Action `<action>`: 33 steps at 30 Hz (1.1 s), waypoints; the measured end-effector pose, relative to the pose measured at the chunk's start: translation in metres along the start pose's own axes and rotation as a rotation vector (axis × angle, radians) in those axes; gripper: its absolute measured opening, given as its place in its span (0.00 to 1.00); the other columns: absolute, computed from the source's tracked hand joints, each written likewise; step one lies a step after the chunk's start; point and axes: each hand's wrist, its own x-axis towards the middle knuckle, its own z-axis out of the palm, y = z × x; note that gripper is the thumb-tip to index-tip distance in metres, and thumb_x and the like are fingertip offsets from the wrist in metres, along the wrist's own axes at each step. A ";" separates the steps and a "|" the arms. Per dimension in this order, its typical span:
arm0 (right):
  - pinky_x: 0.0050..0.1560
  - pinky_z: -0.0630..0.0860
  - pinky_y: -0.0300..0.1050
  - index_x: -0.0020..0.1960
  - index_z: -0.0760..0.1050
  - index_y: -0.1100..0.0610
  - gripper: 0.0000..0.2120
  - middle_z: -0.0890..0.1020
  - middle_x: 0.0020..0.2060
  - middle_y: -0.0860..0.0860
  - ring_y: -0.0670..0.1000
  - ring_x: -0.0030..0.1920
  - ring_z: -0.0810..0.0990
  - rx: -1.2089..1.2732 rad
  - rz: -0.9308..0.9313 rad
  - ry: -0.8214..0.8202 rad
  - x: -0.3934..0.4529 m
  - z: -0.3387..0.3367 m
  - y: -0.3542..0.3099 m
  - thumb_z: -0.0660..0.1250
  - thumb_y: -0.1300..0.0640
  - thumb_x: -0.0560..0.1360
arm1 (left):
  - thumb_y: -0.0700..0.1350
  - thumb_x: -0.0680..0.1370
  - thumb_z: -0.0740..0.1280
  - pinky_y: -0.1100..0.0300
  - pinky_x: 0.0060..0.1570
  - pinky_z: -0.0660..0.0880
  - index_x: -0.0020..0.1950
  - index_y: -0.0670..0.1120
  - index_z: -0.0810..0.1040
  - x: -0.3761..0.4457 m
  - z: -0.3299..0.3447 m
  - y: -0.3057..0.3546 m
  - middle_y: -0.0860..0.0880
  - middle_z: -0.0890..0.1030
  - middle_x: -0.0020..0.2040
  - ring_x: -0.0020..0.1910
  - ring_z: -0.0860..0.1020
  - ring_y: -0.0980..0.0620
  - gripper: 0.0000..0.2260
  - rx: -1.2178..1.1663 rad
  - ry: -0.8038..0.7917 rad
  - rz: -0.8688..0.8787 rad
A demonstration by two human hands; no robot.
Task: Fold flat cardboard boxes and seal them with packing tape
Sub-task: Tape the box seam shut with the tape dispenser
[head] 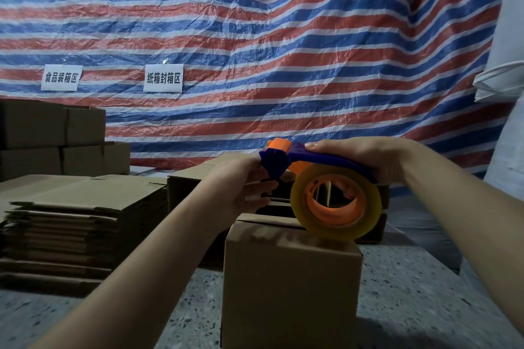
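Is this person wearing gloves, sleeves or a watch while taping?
No. Both the left hand and the right hand are bare, and both forearms show uncovered to the frame's edge. No gloves, sleeves, watch, rings or bracelets are visible.

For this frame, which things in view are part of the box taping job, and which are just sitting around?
In use:
- tape dispenser, gripped by the right hand
- left hand at the dispenser's front end
- folded box under the tape roll
- stack of flat boxes, waiting

Lying about:
- assembled boxes at back left
- two paper signs on the striped tarp
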 end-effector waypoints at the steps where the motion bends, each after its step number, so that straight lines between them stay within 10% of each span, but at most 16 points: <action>1: 0.31 0.79 0.42 0.55 0.81 0.59 0.38 0.85 0.39 0.53 0.49 0.32 0.81 -0.004 0.006 0.003 0.001 -0.001 0.000 0.74 0.32 0.57 | 0.46 0.81 0.63 0.53 0.46 0.75 0.59 0.42 0.79 0.000 0.001 -0.004 0.46 0.85 0.50 0.46 0.82 0.51 0.11 -0.012 0.019 0.003; 5: 0.30 0.79 0.41 0.52 0.82 0.59 0.34 0.85 0.38 0.54 0.49 0.31 0.82 -0.003 0.055 0.000 0.003 -0.002 -0.004 0.75 0.33 0.59 | 0.46 0.80 0.65 0.47 0.56 0.68 0.45 0.46 0.78 0.002 0.009 -0.019 0.52 0.84 0.34 0.45 0.82 0.52 0.06 -0.092 0.150 -0.009; 12: 0.29 0.78 0.41 0.51 0.82 0.58 0.33 0.85 0.37 0.54 0.49 0.30 0.82 -0.072 0.090 -0.029 0.007 0.001 -0.015 0.76 0.35 0.57 | 0.38 0.77 0.64 0.58 0.38 0.68 0.40 0.43 0.77 0.008 0.011 -0.031 0.52 0.79 0.25 0.35 0.78 0.54 0.07 -0.189 0.333 0.007; 29: 0.35 0.81 0.43 0.57 0.80 0.60 0.39 0.86 0.43 0.58 0.52 0.36 0.84 -0.333 0.254 0.020 0.003 -0.016 -0.020 0.76 0.33 0.56 | 0.42 0.80 0.61 0.50 0.51 0.80 0.41 0.43 0.74 0.012 0.004 -0.031 0.47 0.75 0.33 0.32 0.73 0.52 0.09 -0.316 0.478 -0.012; 33: 0.35 0.81 0.42 0.57 0.80 0.59 0.41 0.87 0.43 0.57 0.52 0.36 0.84 -0.354 0.264 0.003 0.006 -0.014 -0.022 0.76 0.33 0.53 | 0.43 0.77 0.67 0.56 0.37 0.80 0.40 0.43 0.79 0.009 -0.029 -0.029 0.49 0.79 0.32 0.32 0.78 0.52 0.07 0.110 0.350 0.152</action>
